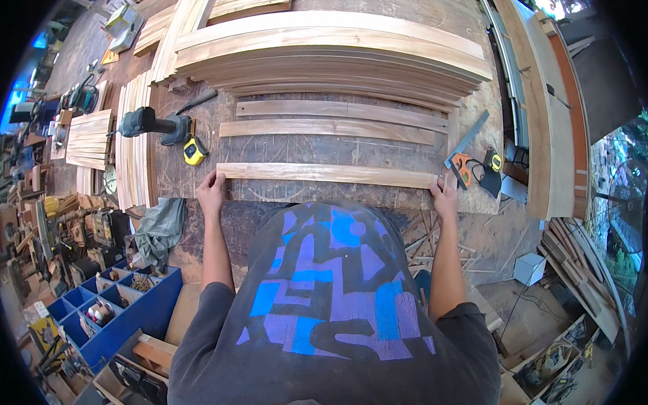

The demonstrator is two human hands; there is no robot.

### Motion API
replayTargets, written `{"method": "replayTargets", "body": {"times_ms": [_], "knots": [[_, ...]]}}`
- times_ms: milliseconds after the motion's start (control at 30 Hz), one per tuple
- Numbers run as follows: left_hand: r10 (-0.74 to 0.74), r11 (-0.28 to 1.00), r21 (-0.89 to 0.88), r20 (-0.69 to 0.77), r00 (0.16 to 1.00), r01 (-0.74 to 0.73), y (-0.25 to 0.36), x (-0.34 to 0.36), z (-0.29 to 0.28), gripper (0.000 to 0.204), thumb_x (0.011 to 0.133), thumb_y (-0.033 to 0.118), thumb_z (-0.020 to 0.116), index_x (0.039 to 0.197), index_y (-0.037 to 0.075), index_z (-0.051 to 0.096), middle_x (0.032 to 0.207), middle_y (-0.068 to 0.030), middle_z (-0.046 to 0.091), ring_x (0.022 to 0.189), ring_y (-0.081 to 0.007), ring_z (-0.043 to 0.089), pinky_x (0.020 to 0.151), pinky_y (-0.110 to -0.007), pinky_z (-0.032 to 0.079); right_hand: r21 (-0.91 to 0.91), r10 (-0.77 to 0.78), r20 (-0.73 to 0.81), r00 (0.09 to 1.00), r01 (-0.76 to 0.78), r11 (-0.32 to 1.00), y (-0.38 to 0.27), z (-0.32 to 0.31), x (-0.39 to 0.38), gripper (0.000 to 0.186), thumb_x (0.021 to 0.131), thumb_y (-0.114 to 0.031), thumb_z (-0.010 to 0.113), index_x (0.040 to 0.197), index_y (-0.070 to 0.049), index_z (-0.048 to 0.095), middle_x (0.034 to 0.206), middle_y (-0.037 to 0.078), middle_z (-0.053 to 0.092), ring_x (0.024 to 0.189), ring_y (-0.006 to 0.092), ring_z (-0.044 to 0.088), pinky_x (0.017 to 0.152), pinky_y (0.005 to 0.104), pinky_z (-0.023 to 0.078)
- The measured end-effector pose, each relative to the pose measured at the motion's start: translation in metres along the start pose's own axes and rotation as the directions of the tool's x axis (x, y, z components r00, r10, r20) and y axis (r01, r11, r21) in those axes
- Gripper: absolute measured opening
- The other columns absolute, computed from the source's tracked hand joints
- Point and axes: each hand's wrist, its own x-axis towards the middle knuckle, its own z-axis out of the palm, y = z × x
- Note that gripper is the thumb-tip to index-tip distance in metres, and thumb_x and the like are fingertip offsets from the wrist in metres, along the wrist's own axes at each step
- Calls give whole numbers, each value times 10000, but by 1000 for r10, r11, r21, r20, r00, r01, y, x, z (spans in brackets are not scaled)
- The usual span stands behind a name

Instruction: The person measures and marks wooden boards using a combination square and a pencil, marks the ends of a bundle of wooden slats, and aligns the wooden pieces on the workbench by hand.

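A long, light wooden strip (325, 174) lies crosswise near the front edge of the workbench (303, 194). My left hand (211, 191) is closed on its left end, and my right hand (444, 194) grips the right end. Just beyond it are two more wooden strips, a nearer one (326, 129) and a slightly darker one (341, 112) behind. Farther back rises a tall stack of boards (336, 60). Beside my right hand rests a handsaw (465, 157) with an orange handle. A yellow tape measure (194, 151) sits beyond my left hand.
A cordless drill (152, 125) stands left of the strips, next to bundled slats (135, 146). Another tape measure (494, 162) lies right of the saw. A blue compartment box (138, 317) is low on the left. Long planks (548, 110) flank the bench's right side.
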Motion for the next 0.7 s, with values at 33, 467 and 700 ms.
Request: {"method": "replayTargets", "body": {"times_ms": [33,467,700], "knots": [[-31,999,-23,14,999,31,0,3,-2,374,926,185,743,1220,-45,711,1078,-118,755,956,-163,690,881,-303,532,-1,-4,4,1000,4,1000,2,0,2,404,901,-215,735,1271,-56,718,1063,99,770,970,189,705,905,340,511],[-235,969,-57,108,966,242,29,2,-10,314,891,95,752,1177,-33,735,990,-27,737,851,-99,647,773,-246,503,119,86,38,996,-90,989,18,-2,13,360,914,-53,715,1256,58,695,1164,77,727,1054,152,666,971,278,490],[-156,987,-9,95,983,157,14,5,-11,275,920,107,714,1155,-36,733,980,-38,739,872,-101,654,813,-261,517,266,161,-23,987,-149,952,-9,6,2,395,851,-112,793,1205,49,728,1085,109,761,973,162,690,911,300,515]]}}
